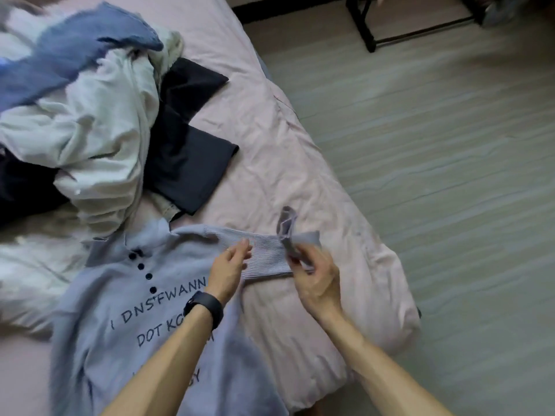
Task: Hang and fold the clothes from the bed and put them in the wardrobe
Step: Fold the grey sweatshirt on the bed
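Note:
A light blue fuzzy sweater (126, 310) with dark buttons and printed letters lies face up on the pink bed (285, 163). Its ribbed sleeve (267, 253) stretches to the right. My right hand (315, 277) pinches the sleeve's cuff end, which is twisted and lifted off the sheet. My left hand (228, 268), with a dark watch on the wrist, rests on the sleeve near the shoulder with its fingers relaxed.
A heap of clothes sits at the upper left: a white garment (90, 130), a blue one (75, 52) and dark folded pieces (189, 163). The bed's edge runs diagonally; grey floor (435, 175) lies to the right. A black frame (369, 28) stands at the top.

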`<control>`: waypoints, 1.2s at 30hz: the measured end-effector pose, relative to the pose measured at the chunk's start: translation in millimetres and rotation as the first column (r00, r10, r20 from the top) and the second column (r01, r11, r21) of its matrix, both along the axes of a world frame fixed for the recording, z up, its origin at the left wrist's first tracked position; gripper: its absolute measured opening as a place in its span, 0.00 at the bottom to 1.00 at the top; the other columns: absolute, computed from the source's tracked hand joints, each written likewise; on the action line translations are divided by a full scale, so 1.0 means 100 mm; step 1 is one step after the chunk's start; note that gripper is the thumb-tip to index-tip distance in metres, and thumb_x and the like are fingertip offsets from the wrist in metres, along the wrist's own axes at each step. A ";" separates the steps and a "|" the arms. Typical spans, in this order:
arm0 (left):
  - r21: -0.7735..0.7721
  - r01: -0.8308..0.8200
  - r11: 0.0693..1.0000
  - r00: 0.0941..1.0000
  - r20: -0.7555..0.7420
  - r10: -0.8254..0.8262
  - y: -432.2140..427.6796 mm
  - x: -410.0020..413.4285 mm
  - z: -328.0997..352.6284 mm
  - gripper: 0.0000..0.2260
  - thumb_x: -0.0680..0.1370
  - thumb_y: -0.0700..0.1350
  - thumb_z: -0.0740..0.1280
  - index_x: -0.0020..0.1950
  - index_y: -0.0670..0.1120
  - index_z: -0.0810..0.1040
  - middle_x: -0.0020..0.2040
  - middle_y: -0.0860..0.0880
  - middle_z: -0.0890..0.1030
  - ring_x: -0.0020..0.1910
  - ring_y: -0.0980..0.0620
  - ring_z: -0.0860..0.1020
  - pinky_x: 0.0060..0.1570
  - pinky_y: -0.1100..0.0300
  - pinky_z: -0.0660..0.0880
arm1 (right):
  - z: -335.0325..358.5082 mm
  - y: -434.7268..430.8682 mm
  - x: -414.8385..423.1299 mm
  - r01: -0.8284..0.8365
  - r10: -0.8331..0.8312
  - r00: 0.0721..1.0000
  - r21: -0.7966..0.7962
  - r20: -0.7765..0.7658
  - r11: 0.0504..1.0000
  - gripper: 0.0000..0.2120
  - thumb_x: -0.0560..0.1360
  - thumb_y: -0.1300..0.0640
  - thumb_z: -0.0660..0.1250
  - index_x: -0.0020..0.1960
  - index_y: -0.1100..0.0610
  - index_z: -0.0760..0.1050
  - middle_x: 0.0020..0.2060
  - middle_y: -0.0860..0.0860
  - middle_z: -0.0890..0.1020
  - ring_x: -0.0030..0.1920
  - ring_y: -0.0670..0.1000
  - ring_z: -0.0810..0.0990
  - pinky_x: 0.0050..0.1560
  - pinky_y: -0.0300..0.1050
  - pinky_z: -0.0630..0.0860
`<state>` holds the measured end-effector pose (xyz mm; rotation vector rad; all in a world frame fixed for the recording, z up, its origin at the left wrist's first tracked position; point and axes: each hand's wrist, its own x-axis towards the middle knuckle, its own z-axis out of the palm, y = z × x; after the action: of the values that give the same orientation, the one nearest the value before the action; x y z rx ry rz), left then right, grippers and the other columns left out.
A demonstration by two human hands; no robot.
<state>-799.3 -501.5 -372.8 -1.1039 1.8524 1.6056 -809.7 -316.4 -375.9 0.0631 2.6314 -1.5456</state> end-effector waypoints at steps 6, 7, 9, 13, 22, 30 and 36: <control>0.453 0.024 0.891 0.980 0.167 -0.111 -0.82 0.91 0.42 0.08 0.79 0.43 0.67 0.48 0.39 0.84 0.42 0.43 0.82 0.40 0.48 0.80 0.36 0.61 0.77 | 0.12 -0.80 1.03 -0.547 0.570 0.812 0.178 -0.125 0.818 0.16 0.65 0.62 0.76 0.51 0.50 0.85 0.51 0.45 0.85 0.51 0.54 0.83 0.51 0.52 0.80; 0.305 0.081 0.949 0.976 0.169 -0.137 -0.98 1.17 0.41 0.05 0.77 0.36 0.67 0.47 0.38 0.83 0.40 0.44 0.81 0.38 0.49 0.79 0.33 0.62 0.74 | 0.12 -0.91 1.21 -0.554 0.579 0.807 0.191 -0.114 0.810 0.16 0.65 0.58 0.76 0.52 0.50 0.85 0.53 0.46 0.84 0.53 0.52 0.82 0.53 0.51 0.79; 0.111 0.090 0.990 0.965 0.236 -0.114 -1.26 1.70 0.33 0.06 0.76 0.34 0.66 0.48 0.40 0.82 0.37 0.45 0.79 0.34 0.50 0.76 0.30 0.64 0.70 | 0.09 -1.06 1.54 -0.496 0.508 0.861 0.196 -0.016 0.846 0.18 0.66 0.50 0.75 0.56 0.48 0.82 0.58 0.45 0.80 0.60 0.48 0.76 0.61 0.45 0.73; 0.043 -0.020 0.999 0.947 0.321 0.005 -1.59 2.79 0.19 0.09 0.77 0.36 0.65 0.49 0.45 0.84 0.39 0.45 0.80 0.37 0.47 0.75 0.38 0.57 0.68 | -0.09 -1.29 2.09 -0.263 0.207 0.877 0.072 0.435 0.962 0.22 0.72 0.50 0.75 0.64 0.52 0.76 0.61 0.48 0.76 0.64 0.50 0.74 0.67 0.47 0.70; -0.228 -0.115 0.967 0.917 0.350 0.191 -1.56 4.14 -0.32 0.03 0.80 0.42 0.65 0.49 0.46 0.78 0.43 0.46 0.79 0.43 0.44 0.77 0.41 0.55 0.72 | -0.52 -1.38 2.47 -0.716 0.389 0.663 0.391 0.640 0.578 0.34 0.76 0.50 0.67 0.77 0.59 0.62 0.78 0.60 0.57 0.77 0.60 0.59 0.75 0.51 0.60; -0.392 0.245 0.887 0.884 0.467 -0.037 -1.42 4.17 -0.27 0.17 0.79 0.45 0.62 0.67 0.51 0.68 0.68 0.47 0.71 0.67 0.43 0.70 0.62 0.49 0.70 | -0.41 -1.44 2.47 -0.612 0.329 0.748 0.408 0.577 0.677 0.22 0.75 0.58 0.70 0.66 0.64 0.73 0.66 0.63 0.70 0.67 0.62 0.70 0.70 0.49 0.65; -0.435 0.315 0.844 0.927 0.330 -0.176 -1.38 3.40 -0.12 0.21 0.80 0.48 0.61 0.73 0.51 0.66 0.71 0.48 0.69 0.70 0.46 0.67 0.68 0.50 0.66 | -0.31 -1.64 2.10 -0.216 0.032 0.832 0.271 0.553 0.938 0.15 0.76 0.55 0.69 0.62 0.56 0.76 0.55 0.53 0.80 0.59 0.55 0.79 0.58 0.45 0.72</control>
<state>-459.5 -639.6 -384.3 -1.1521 2.1472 0.8060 -599.5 -480.1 -406.8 0.2966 2.3282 -0.8637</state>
